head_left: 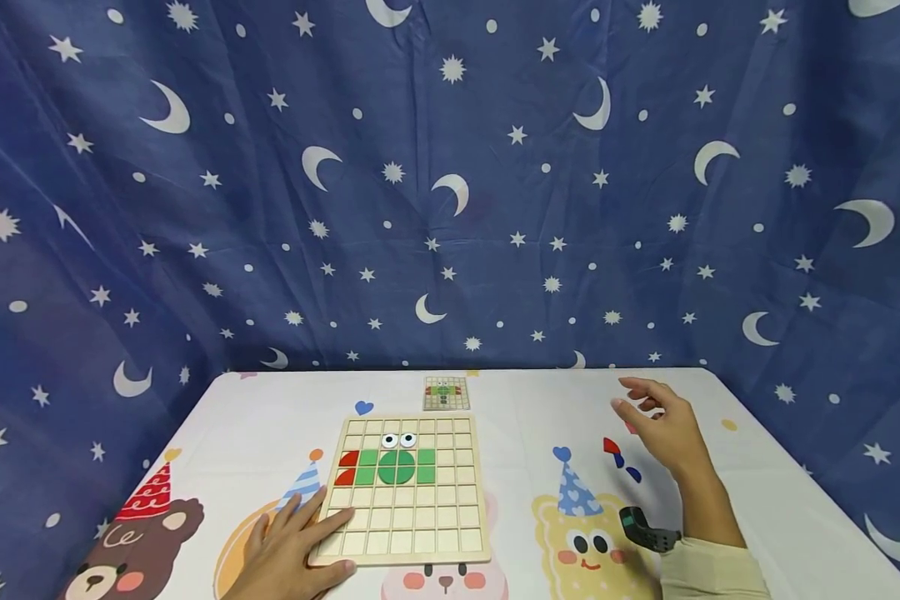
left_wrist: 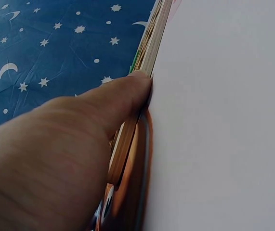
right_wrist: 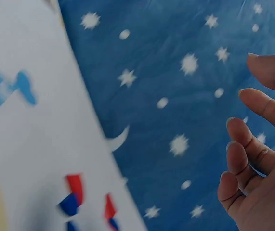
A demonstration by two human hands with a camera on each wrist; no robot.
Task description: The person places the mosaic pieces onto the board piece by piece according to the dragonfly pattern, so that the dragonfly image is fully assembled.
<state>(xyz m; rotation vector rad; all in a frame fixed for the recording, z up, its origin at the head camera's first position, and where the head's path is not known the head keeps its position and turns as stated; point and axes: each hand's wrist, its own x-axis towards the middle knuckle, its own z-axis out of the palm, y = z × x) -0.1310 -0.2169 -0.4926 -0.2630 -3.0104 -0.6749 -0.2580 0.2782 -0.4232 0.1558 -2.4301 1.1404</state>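
A wooden grid board (head_left: 405, 542) lies on the table. On it are green squares (head_left: 426, 457), a round green shape (head_left: 397, 467), two red pieces (head_left: 345, 477) at the left and two googly eyes (head_left: 390, 440). My left hand (head_left: 288, 542) rests at the board's near left corner, fingers spread; in the left wrist view the thumb (left_wrist: 123, 96) touches the board's edge. Over the table's right side hovers my right hand (head_left: 667, 433), its fingers loosely bent and holding nothing. Close below it lie red pieces (head_left: 611, 446) and blue pieces (head_left: 633, 475).
Behind the board lies a small picture card (head_left: 446, 400) showing a similar pattern. A white cloth with cartoon prints covers the table (head_left: 525, 425). A blue curtain (head_left: 495, 208) with moons and stars hangs at the back and sides. The right wrist wears a black band (head_left: 648, 533).
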